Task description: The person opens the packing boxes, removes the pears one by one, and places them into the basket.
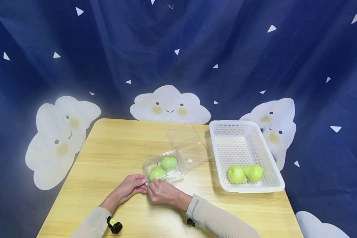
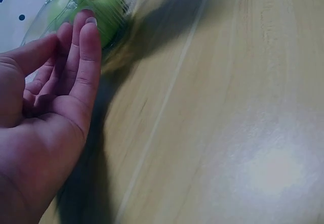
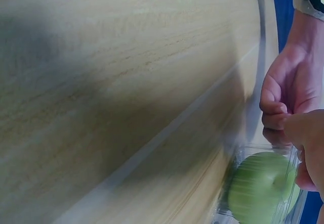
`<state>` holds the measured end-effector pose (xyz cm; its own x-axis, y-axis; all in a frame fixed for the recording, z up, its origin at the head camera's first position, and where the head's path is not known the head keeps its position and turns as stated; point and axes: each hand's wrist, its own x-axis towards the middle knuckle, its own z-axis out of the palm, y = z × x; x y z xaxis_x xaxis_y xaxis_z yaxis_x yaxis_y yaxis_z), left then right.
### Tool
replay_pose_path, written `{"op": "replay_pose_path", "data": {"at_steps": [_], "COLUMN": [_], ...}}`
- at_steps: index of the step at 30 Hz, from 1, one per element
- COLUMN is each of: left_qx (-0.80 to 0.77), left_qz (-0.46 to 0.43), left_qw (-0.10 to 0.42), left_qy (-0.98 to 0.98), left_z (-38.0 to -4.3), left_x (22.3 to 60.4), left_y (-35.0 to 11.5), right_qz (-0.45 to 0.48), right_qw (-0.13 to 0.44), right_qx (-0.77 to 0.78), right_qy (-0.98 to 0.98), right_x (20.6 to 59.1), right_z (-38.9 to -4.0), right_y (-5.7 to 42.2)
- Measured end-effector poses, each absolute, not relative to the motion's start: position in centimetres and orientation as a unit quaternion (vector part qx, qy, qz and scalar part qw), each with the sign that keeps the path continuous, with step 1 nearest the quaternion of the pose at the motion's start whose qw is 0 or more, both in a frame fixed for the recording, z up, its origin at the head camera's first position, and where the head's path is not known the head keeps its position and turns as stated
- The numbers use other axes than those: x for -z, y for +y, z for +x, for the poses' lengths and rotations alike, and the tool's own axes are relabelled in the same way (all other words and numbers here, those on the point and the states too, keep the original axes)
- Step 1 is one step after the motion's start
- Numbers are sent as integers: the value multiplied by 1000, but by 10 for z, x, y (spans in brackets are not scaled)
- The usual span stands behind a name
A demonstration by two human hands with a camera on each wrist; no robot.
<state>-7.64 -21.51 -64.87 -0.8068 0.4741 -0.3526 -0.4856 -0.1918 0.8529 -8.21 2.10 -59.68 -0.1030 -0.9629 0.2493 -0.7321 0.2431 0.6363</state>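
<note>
Hands (image 1: 133, 187) (image 1: 163, 192), two, at clamshell (image 1: 175, 174), two fruits (image 1: 157, 172) inside

Reaches in from the near side, with the left forearm (image 1: 90, 224) slanting toward the far right and the right forearm (image 1: 223, 218) toward the far left, both sleeved. Holds the left hand (image 1: 131, 187) with palm facing right, fingers mostly extended and thumb close to them. Curls the fingers of the right hand (image 1: 162, 192), just beside the left fingertips.
</note>
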Motion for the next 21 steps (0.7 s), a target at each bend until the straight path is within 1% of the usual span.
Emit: {"op": "replay_pose_path", "data": {"at_steps": [11, 21], "left_qx": [-778, -776], "left_qz": [-6, -10], "left_qw": [296, 292], "left_qy": [554, 559], "left_z": [-74, -75], "left_x": [646, 646], "left_y": [-210, -212], "right_qz": [591, 563], "right_qw": [350, 339], "right_qx": [169, 129], "right_qy": [-707, -742], "right_x": [595, 601], "right_z": [-89, -86], "right_y": [20, 17]}}
